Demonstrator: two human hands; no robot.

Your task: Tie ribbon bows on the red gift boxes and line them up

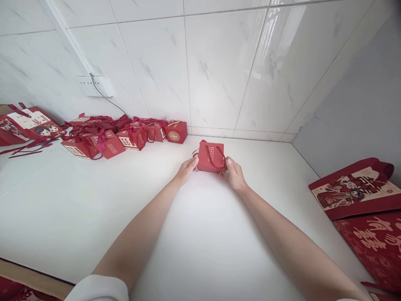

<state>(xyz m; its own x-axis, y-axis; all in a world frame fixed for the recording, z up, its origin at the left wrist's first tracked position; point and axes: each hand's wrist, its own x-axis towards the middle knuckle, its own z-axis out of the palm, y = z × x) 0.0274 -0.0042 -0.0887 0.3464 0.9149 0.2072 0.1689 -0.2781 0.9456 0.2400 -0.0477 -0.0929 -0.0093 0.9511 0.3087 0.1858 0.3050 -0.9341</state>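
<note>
A small red gift box [204,158] with cord handles and a pale printed label is between my hands, over the white tabletop [150,192]. My left hand [187,168] grips its left edge, thumb in front. On the other side my right hand [235,172] pinches the right edge near the twisted cord. The fingers behind the box are partly hidden. Part of a ribbon or cord loops out at the box's upper left.
Several red gift boxes [108,144] with ribbons cluster along the tiled wall [216,71]. A red box with a gold emblem [177,132] ends that row. Larger red bags stand at far left [40,121] and right [354,190]. A cable [105,95] runs from a wall socket.
</note>
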